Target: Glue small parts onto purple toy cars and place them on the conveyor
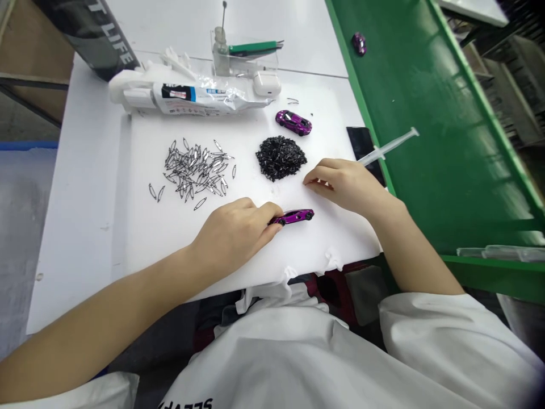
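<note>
My left hand [234, 233] is closed on the rear of a small purple toy car [298, 216], its thumb and fingers pinching one end. The car is held side-on, low over the white work surface. To its right my right hand [347, 184] is low over the surface, its fingers bent and pinched together; what they hold, if anything, is hidden. A clear syringe [394, 145] juts out from behind this hand, and I cannot tell whether it is gripped. A pile of small black parts [281, 158] lies just left of the right fingertips.
Thin black-outlined oval pieces [196, 170] are spread at left. Another purple toy car [293, 122] stands behind the black pile; a third car [359, 44] sits on the green surface [426, 85]. A white tube [191, 99], white case [267, 83], green-handled tool [253, 48], bottle [221, 51] and dark phone [361, 142] lie around.
</note>
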Available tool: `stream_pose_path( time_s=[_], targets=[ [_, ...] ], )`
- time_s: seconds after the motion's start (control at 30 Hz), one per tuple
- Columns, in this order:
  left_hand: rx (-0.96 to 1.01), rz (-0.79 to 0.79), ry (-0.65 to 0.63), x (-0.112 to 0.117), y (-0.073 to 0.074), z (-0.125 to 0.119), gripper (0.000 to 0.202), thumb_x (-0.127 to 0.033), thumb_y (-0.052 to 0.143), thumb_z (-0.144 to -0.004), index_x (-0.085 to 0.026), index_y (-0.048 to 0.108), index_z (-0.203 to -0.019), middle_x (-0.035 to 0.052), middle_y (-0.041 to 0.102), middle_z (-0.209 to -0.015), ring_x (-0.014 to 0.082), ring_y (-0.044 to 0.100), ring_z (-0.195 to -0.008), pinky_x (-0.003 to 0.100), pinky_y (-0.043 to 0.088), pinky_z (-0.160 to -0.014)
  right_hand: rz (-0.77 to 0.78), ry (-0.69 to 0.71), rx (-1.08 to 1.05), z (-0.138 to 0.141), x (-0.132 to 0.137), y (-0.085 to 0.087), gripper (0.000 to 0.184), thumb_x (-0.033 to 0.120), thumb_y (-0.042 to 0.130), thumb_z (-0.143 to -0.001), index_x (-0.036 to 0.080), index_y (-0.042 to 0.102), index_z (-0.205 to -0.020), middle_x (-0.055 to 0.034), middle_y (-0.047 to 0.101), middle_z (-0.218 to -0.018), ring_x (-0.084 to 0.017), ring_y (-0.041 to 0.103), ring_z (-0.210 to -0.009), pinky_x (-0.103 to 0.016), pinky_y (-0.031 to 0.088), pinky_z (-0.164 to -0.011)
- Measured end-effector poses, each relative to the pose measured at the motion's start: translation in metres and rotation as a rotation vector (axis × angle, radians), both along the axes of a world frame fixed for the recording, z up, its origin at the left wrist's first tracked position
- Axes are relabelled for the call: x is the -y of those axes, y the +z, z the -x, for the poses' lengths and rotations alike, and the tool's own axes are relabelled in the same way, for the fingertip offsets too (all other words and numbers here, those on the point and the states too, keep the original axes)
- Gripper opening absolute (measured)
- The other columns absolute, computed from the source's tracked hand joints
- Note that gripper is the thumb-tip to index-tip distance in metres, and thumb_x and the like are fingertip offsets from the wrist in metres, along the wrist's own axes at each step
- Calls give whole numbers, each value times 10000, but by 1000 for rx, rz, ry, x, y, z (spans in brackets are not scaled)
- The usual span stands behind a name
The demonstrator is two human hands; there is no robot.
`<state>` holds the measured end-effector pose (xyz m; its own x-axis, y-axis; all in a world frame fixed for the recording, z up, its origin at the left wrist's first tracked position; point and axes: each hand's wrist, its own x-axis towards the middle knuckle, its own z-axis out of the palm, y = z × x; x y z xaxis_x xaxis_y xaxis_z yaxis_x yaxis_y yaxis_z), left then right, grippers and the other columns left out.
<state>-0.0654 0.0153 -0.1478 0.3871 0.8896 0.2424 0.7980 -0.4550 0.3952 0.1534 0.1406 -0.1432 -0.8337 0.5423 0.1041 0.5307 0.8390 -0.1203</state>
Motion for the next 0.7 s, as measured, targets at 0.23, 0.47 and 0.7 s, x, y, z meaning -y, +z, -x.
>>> stream_pose_path(
  time_s=[0.23,0.47,0.7],
  targets=[
    [-3,18,4,-2,4,-1,159,-238,510,-882,-163,627,-960,-1,663,-686,162,624,-666,246,424,-569,-69,-83,129,11,4,2,120,150,524,-838,135,641,-819,-39,617,-795,-142,530,-694,-256,370,-604],
    [-16,20,8,-1,2,-1,159,-233,505,-884,-163,626,-959,-3,658,-684,158,618,-670,253,426,-571,-222,-81,-230,15,39,-1,86,102,534,-803,138,595,-754,-24,583,-693,-126,523,-634,-248,413,-586],
    [-12,2,26,1,-2,-1,186,-287,491,-896,-180,623,-973,-3,603,-649,152,582,-656,245,395,-550,-332,126,-345,18,74,3,160,97,651,-749,184,529,-806,8,576,-632,-113,497,-562,-239,408,-490]
  ],
)
